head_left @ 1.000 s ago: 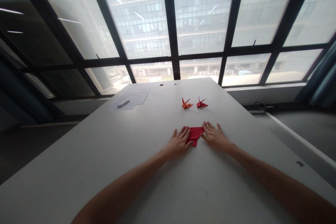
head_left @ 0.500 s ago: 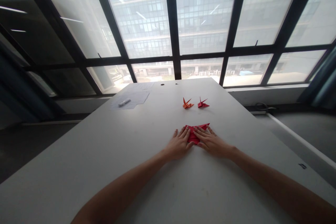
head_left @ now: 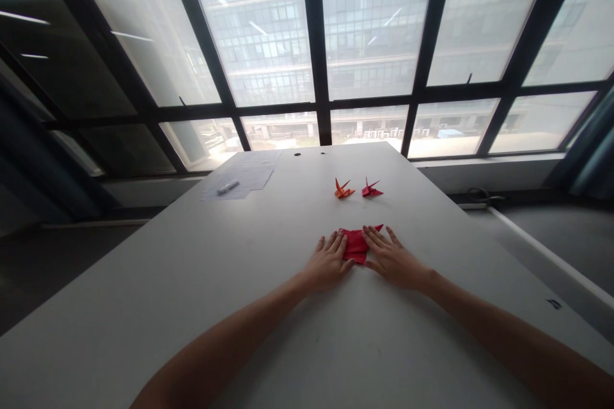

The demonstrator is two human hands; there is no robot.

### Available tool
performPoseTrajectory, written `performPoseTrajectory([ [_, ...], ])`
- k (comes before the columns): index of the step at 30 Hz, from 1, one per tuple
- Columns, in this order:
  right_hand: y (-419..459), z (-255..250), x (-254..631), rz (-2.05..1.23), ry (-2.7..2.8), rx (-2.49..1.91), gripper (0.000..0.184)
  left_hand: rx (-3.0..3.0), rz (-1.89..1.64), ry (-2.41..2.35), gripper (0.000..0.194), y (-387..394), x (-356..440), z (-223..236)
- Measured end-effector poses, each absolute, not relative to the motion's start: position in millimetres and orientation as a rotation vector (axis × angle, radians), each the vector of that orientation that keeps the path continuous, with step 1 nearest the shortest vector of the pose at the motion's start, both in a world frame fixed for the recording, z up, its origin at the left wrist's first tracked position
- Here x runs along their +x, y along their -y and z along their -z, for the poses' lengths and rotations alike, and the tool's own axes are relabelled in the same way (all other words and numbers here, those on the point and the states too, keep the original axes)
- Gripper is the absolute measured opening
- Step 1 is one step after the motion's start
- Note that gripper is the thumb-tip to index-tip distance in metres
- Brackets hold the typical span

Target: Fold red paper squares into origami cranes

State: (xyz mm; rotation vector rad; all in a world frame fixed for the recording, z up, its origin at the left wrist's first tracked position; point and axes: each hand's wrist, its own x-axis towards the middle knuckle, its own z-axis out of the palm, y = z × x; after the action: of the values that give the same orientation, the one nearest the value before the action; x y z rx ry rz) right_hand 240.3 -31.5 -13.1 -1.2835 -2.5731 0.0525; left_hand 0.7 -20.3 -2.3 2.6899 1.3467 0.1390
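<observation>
Red folded paper (head_left: pixel 355 243) lies flat on the white tabletop (head_left: pixel 268 223), near the middle between its left and right edges. Long axis looks crosswise, left to right; left end is partly covered, so exact line can't be told. One sharp corner points right and away from the person, poking out past the fingers.

Nearer than the paper: white surface runs down toward the person, both forearms reaching across it. Small dark item (head_left: pixel 554 303), too small to make out, right of the paper, by the tabletop's right edge.

At the paper: left hand (head_left: pixel 329 262) on its left end, right hand (head_left: pixel 393 259) on its right part. Each grip flattened, fingers straight and laid on the paper, clutching nothing. White surface extends left and right of the paper, wider to the left.

Beyond the paper: orange crane (head_left: pixel 343 192) and red crane (head_left: pixel 371 191), side by side, apart. Far left of it: printed sheets (head_left: pixel 256 177), white marker (head_left: pixel 228 187) on them. Farthest: tabletop's far edge, then black-framed windows (head_left: pixel 320 77).
</observation>
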Motion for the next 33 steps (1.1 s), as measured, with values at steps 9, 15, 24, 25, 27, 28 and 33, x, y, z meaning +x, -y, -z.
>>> performPoseTrajectory([
  [9, 22, 9, 240, -0.253, 2.577, -1.226, 0.056, 2.596, -0.388, -1.39, 0.065, 11, -1, 10],
  [15, 5, 11, 248, -0.396, 2.409, -1.157, 0.042, 2.403, -1.052, -1.41, 0.041, -11, -11, 4],
  [24, 3, 19, 252, -0.38, 2.35, -0.995, 0.047, 2.647, -0.612, -0.751, 0.04, 7, 0, -5],
  [25, 4, 18, 252, -0.334, 2.332, -1.008, 0.047, 2.654, -0.595, -0.751, 0.037, 8, 1, -7],
  [27, 7, 14, 250, -0.238, 2.296, -1.034, 0.045, 2.672, -0.597, -0.789, 0.034, 9, 1, -9],
  [28, 8, 13, 250, -0.188, 2.284, -1.043, 0.045, 2.686, -0.601, -0.807, 0.033, 10, 0, -10],
  [33, 11, 9, 245, -0.05, 2.236, -1.068, 0.049, 2.733, -0.615, -0.828, 0.029, 13, -1, -13],
])
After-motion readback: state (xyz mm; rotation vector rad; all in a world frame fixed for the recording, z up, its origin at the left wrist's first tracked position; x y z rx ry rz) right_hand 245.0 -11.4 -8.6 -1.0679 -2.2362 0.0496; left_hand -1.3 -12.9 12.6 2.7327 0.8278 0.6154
